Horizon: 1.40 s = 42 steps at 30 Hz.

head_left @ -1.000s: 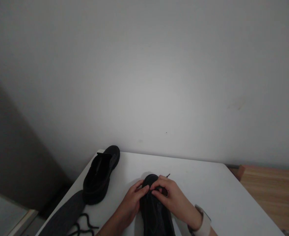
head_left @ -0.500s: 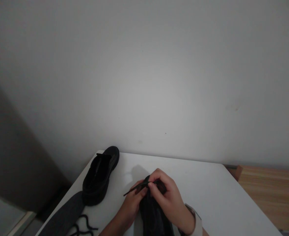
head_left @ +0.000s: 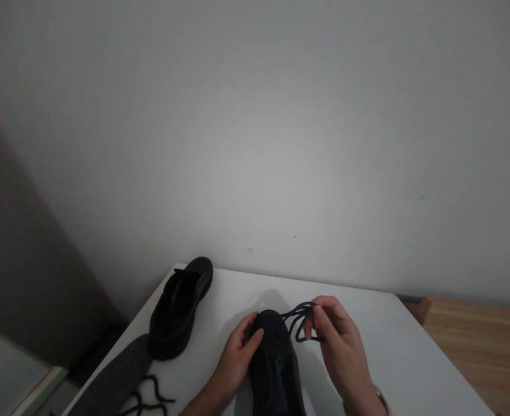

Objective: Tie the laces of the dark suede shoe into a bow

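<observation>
A black shoe point(head_left: 275, 364) lies toe-away on the white table point(head_left: 388, 346) in front of me. My left hand point(head_left: 236, 358) rests against its left side near the toe, fingers on the upper. Just right of the toe, my right hand point(head_left: 341, 341) pinches a looped black shoelace point(head_left: 298, 319) that runs back to the shoe. A second black shoe point(head_left: 180, 307) with no lace lies at the table's far left.
A dark grey insole point(head_left: 111, 384) and a loose black lace point(head_left: 148, 396) lie at the table's near left edge. A plain white wall stands right behind the table. A wooden surface point(head_left: 475, 341) is to the right, lower down.
My right hand has moved from the shoe's toe out to the right, drawing the lace out into a loop. My left hand stays on the shoe's left side.
</observation>
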Each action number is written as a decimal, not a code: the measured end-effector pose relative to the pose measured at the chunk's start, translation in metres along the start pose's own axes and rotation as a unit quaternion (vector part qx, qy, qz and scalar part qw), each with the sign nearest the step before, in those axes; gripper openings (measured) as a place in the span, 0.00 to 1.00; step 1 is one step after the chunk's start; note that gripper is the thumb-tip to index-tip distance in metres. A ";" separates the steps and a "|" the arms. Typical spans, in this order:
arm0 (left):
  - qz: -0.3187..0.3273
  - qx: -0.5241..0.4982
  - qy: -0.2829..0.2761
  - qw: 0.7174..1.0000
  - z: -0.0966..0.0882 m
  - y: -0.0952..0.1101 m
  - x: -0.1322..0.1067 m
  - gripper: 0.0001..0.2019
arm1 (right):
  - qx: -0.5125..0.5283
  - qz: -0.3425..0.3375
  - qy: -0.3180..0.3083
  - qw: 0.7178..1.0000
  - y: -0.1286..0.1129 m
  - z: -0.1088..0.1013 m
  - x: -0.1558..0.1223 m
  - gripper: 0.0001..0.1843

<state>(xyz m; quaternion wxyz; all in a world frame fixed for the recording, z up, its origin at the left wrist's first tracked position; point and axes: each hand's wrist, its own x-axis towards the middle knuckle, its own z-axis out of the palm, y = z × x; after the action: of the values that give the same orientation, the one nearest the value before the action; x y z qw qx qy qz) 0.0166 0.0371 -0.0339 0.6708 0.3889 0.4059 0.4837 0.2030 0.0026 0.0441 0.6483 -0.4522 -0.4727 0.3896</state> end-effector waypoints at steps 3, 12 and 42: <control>0.013 0.022 0.004 1.000 -0.001 0.000 0.001 0.24 | -0.030 0.030 0.018 0.999 0.020 -0.019 0.003 0.13; 0.034 0.067 -0.011 0.997 -0.007 -0.002 0.006 0.24 | -0.025 0.046 0.025 0.998 0.041 -0.037 0.003 0.15; 0.287 0.431 0.096 0.850 -0.050 0.074 -0.045 0.16 | -0.016 -0.023 -0.132 0.991 0.036 -0.014 -0.020 0.10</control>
<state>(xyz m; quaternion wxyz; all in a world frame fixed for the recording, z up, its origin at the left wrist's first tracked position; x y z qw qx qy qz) -0.0630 0.0170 0.0233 0.2251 0.6897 0.5063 0.4662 0.2083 -0.0081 0.0024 0.5813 -0.3965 -0.5706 0.4234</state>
